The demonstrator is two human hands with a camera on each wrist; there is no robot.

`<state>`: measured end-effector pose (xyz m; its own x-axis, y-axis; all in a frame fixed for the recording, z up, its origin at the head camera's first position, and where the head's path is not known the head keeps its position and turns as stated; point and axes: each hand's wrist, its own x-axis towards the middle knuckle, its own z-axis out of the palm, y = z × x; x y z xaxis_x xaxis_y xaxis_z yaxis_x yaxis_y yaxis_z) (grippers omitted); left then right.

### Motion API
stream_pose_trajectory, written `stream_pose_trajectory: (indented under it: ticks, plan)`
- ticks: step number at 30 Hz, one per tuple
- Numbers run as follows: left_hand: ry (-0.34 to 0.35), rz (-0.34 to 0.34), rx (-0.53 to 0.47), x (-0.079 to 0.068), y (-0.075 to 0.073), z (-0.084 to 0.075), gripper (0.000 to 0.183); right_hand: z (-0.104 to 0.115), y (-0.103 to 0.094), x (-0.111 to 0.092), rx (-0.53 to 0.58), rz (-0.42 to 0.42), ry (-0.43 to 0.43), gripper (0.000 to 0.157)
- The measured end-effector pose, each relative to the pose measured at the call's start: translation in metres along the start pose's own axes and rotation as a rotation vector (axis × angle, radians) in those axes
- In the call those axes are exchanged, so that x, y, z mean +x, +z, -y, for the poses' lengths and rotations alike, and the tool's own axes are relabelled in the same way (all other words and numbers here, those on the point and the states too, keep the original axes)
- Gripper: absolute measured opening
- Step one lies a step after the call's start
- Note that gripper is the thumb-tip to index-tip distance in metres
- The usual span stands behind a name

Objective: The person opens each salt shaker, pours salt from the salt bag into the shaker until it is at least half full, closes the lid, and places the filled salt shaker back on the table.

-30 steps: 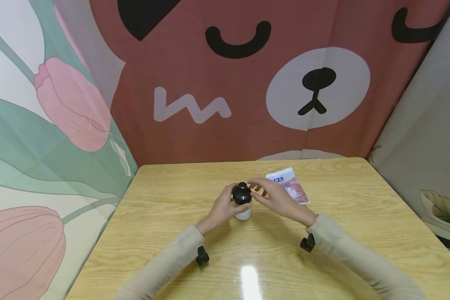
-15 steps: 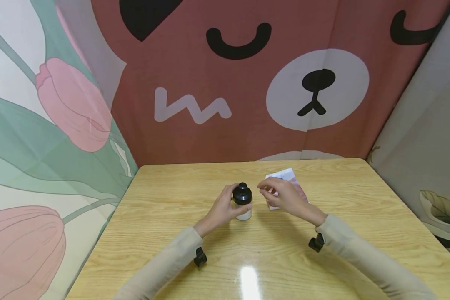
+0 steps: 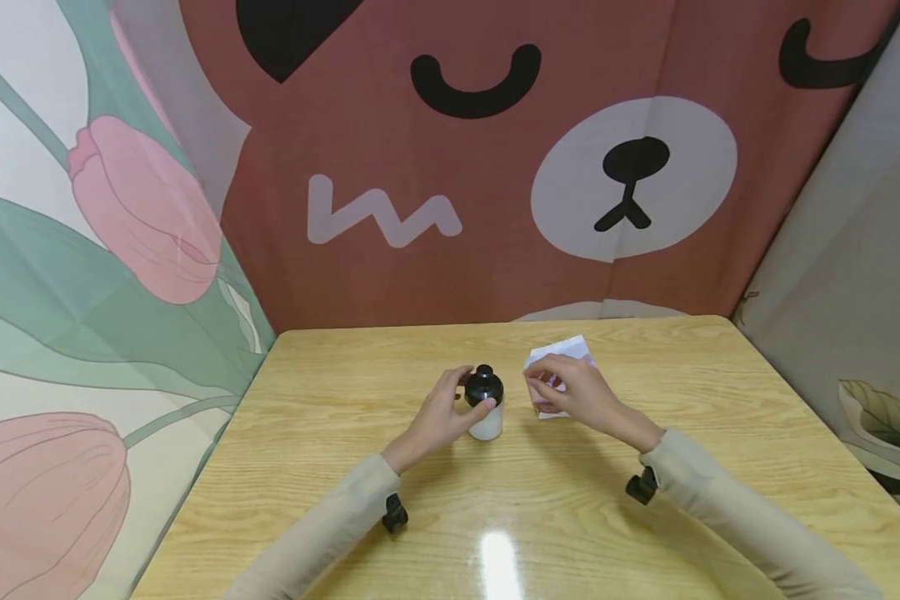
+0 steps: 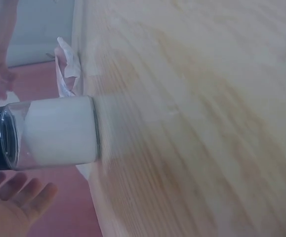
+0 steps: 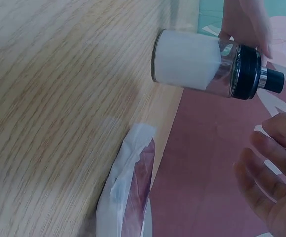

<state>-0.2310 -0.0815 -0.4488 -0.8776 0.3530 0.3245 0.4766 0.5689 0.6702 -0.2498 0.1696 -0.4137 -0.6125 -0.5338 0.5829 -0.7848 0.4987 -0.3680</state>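
A clear glass jar [image 3: 486, 421] with white contents stands upright on the table, its black knobbed lid [image 3: 483, 385] on top. My left hand [image 3: 442, 414] is at the jar's left side, thumb in front and fingers behind. In the left wrist view, a gap shows between those relaxed fingers [image 4: 21, 195] and the jar. Over the packet hovers my right hand [image 3: 581, 394], fingers loosely bent and nothing visible between them. The white and pinkish plastic packet [image 3: 562, 346] lies right of the jar, partly hidden by this hand in the head view.
The wooden table [image 3: 345, 375] reaches back to a reddish cloth [image 3: 382, 283] printed with a bear face. Patterned cloths hang at left and right. Each wrist carries a small black camera, such as the right wrist camera [image 3: 641, 486].
My right hand has moved from the jar's lid rightward over the packet. My left hand has loosened from the jar, its thumb shifting slightly up. The jar has stayed in place.
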Motion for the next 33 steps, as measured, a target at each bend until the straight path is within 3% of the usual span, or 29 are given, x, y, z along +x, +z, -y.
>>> stream_pose_trajectory:
  ticks: [22,33]
  plan:
    - [0.08,-0.059,0.006,-0.007,-0.012,0.011,0.062,-0.013,-0.016,-0.013,-0.071,-0.024,-0.02,0.018]
    - [0.082,-0.101,0.026,-0.014,-0.021,0.021,0.057,-0.02,-0.024,-0.022,-0.204,-0.04,-0.031,0.018]
